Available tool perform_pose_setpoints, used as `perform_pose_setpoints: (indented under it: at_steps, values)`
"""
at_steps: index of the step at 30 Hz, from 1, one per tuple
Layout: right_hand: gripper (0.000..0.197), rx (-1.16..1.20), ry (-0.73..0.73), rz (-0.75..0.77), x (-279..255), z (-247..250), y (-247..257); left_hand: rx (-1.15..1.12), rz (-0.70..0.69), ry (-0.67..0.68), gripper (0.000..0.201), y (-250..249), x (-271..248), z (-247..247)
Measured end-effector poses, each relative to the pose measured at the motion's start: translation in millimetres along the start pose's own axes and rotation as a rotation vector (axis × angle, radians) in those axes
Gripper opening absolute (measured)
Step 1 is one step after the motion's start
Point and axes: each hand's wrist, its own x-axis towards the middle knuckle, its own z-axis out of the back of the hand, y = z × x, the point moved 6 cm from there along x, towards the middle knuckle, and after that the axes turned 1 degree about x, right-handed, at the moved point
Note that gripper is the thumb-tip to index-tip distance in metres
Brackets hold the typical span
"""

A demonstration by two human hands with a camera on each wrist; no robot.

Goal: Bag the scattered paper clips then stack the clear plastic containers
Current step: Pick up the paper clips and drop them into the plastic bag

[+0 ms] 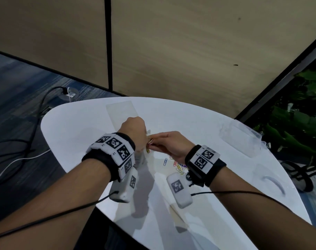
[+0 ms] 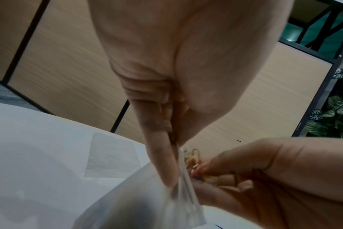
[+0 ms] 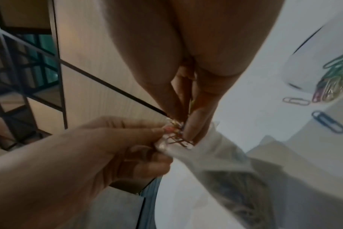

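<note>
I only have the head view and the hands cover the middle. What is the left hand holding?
Observer: The left hand pinches the rim of a clear bag, which hangs below it.
Operator: And the right hand?
Observer: The right hand pinches a few clips at the bag's mouth.
Operator: Any clips left on the table that I can't make out?
Observer: Yes, the right wrist view shows a colourful pile and two single clips beside it, one blue.

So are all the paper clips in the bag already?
No, several paper clips lie loose on the white table, while the right hand pinches a few at the bag mouth.
</note>
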Motion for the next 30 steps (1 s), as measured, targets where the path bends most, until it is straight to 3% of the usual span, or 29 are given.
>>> perform_pose_setpoints:
  at_steps: [4,11,18,19,21,23,24,25,27,30]
  values:
    - [0.023,-0.256,0.014,0.089,0,-12,-1,-0.002,-0.006,-0.011,0.019,-1,-1,1]
    - [0.021,-0.781,-0.093,0.252,-3,-10,10,-0.009,-0.025,0.024,0.028,-2,-1,-4]
    - [0.025,-1.020,0.060,0.318,-8,-20,19,-0.038,-0.007,0.028,0.021,3,1,-3]
    - [0.025,-1.000,0.088,0.298,-8,-19,20,-0.037,-0.005,0.031,0.020,3,1,-3]
    - [0.026,-0.740,0.124,0.245,-7,-14,24,-0.031,0.001,0.026,0.020,4,3,-3]
    - [0.026,-0.446,0.049,0.205,-1,3,28,-0.031,0.008,0.014,0.019,6,5,-1]
    - [0.028,-0.415,-0.023,0.214,4,16,28,-0.032,0.011,0.011,0.019,7,6,-1]
    - [0.030,-0.508,-0.108,0.235,10,31,26,-0.034,0.016,0.011,0.019,9,6,-1]
    - [0.031,-0.989,-0.207,0.232,21,52,13,-0.036,0.026,0.021,0.020,10,6,0]
    - [0.044,-1.451,-0.038,0.070,29,63,-41,-0.015,0.030,0.040,0.021,9,7,0]
